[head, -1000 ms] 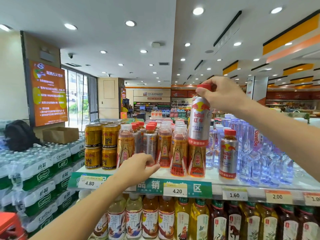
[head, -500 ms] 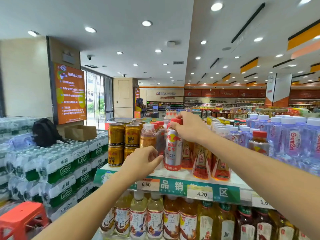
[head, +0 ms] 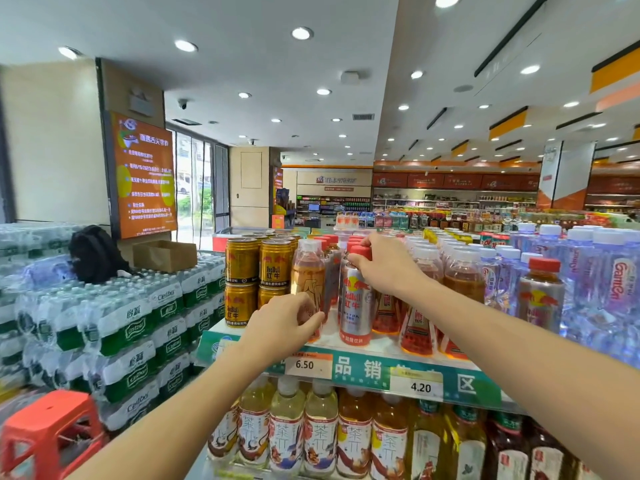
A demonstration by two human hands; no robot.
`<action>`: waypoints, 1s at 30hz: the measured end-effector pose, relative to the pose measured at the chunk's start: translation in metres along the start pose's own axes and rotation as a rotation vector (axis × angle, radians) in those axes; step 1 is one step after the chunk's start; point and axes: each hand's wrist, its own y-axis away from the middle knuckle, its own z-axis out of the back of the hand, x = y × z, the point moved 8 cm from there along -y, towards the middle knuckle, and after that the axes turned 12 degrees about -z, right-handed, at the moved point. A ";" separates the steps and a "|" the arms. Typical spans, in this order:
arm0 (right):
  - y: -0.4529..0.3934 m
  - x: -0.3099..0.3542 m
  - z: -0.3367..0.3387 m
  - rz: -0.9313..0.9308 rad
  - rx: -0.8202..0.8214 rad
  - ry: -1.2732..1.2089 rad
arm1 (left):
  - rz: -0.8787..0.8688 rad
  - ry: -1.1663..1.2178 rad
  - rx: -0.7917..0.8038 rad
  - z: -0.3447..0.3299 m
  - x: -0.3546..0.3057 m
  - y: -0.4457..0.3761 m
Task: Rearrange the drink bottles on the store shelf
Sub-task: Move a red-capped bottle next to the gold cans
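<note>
Right hand [head: 388, 268] gripped the cap of the silver bottle [head: 356, 306] standing at the shelf [head: 374, 344] front, left hand [head: 284, 323] closed on the neighbouring tea bottle [head: 308, 275]; release only once upright, label forward.

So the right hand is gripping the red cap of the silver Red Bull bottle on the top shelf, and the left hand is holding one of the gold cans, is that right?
Not quite. The head view shows the right hand on the red cap of the silver Red Bull bottle on the top shelf, but the left hand is on the tea bottle beside the gold cans, not on a can.
</note>
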 end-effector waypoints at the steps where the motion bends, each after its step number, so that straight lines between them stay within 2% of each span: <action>1: 0.000 0.000 -0.001 -0.002 -0.002 0.003 | -0.003 0.000 -0.007 -0.001 0.001 0.000; 23: -0.001 -0.001 -0.010 -0.023 -0.130 -0.053 | -0.002 0.012 -0.020 -0.010 0.010 0.008; 30: 0.007 -0.012 -0.018 -0.024 -0.017 -0.229 | 0.003 0.021 -0.007 -0.013 0.010 0.009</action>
